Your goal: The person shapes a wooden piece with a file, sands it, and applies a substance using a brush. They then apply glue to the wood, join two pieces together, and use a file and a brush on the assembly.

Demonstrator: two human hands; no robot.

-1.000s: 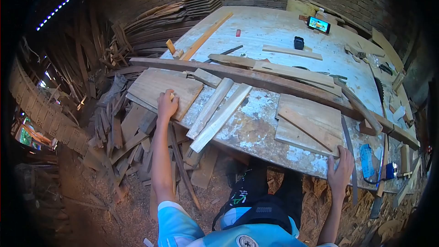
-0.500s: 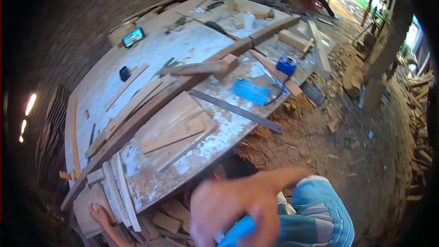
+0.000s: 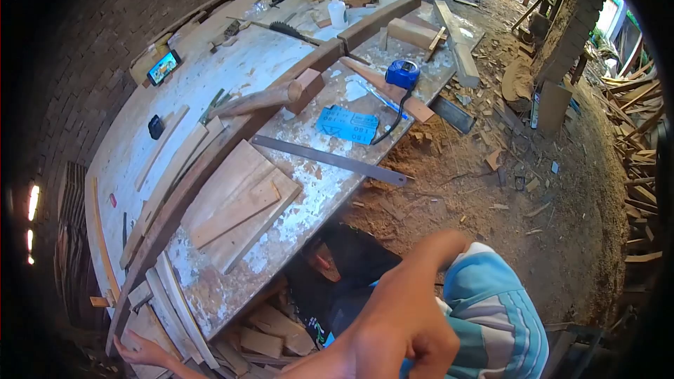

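At the lower left, my left hand rests on a wooden board at the table's near corner, its fingers apart. Two pale narrow strips lie beside it. Close to the camera and in front of my body is my right hand. Its fingers look curled, and whatever is inside them, if anything, is hidden. On the table, a short wood piece lies on a wider board. A metal saw blade crosses the front edge near a blue sandpaper sheet.
A long beam runs across the worktable. A blue tape measure, phone, white cup and circular saw blade lie on it. Offcuts fill the space below. Beyond, a person's leg shows at the top.
The view has shifted, so the table sits further left and lower. My right hand has moved to the right and its fingers look more curled. My left hand stays on the board.
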